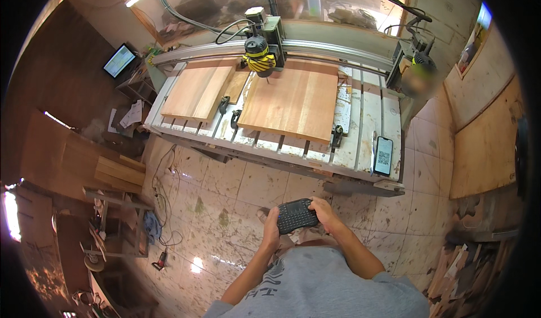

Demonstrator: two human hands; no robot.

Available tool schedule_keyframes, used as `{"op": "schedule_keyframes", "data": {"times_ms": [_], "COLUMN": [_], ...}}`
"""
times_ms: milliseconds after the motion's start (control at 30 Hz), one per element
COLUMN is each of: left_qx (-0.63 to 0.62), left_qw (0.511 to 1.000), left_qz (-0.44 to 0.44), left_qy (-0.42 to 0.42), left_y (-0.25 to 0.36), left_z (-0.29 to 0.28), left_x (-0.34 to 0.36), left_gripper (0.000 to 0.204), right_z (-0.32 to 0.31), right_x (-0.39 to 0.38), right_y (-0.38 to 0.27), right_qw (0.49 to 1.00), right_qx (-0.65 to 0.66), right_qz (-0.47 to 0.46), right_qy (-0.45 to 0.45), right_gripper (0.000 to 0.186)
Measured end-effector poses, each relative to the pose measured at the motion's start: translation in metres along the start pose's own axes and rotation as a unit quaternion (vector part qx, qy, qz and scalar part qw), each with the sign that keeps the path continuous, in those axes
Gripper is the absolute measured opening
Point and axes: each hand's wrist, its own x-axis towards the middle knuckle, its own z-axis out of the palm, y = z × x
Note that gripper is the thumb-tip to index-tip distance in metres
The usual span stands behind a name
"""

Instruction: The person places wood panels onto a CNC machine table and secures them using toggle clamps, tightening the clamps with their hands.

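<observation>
Both my hands hold a small black handheld keyboard [297, 217] in front of my body. My left hand [271, 228] is wrapped round its left end, and my right hand [324, 212] grips the right end with the thumb on top. Beyond it stands a CNC router table [360, 149] with slots in its white bed. A router spindle [258, 57] in black and yellow hangs from the gantry over a large wooden panel [293, 104]. To the left lies a second wooden panel [197, 92]. Black clamps [235, 118] sit at the panels' edges.
A phone [383, 155] lies on the bed's right front corner. At the left stand a lit monitor [119, 60] and a metal frame stand [121, 205]. A red power tool [160, 260] and its cord lie on the tiled floor. Wood offcuts [456, 273] are piled at lower right.
</observation>
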Motion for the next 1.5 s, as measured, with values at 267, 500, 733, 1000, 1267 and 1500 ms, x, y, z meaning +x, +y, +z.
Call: {"op": "schedule_keyframes", "data": {"times_ms": [267, 500, 733, 1000, 1267, 1500], "left_qx": [-0.010, -0.021, 0.001, -0.002, -0.007, -0.011], "left_qw": [1.000, 0.999, 1.000, 0.999, 1.000, 1.000], "left_qz": [-0.020, 0.005, 0.004, 0.011, -0.006, -0.007], "left_qy": [0.020, 0.041, 0.028, 0.035, 0.007, 0.014], "left_y": [-0.013, -0.031, -0.016, -0.018, 0.000, -0.009], "left_z": [-0.011, -0.021, -0.016, -0.019, -0.009, -0.016], "left_x": [0.007, 0.017, 0.005, -0.001, -0.009, -0.003], "left_gripper": [0.039, 0.037, 0.041, 0.039, 0.037, 0.037], "right_z": [0.007, 0.005, 0.017, 0.018, 0.014, 0.014], "right_x": [-0.013, -0.005, -0.017, -0.016, -0.010, -0.009], "right_y": [-0.029, -0.018, -0.038, -0.031, -0.017, -0.016], "right_qw": [0.999, 0.999, 0.998, 0.998, 0.999, 0.999], "right_qx": [0.014, -0.011, 0.021, 0.010, 0.005, -0.004], "right_qz": [0.032, 0.034, 0.058, 0.056, 0.042, 0.043], "right_qy": [-0.001, -0.001, 0.001, -0.023, -0.017, -0.017], "right_gripper": [0.010, 0.017, 0.020, 0.023, 0.026, 0.027]}}
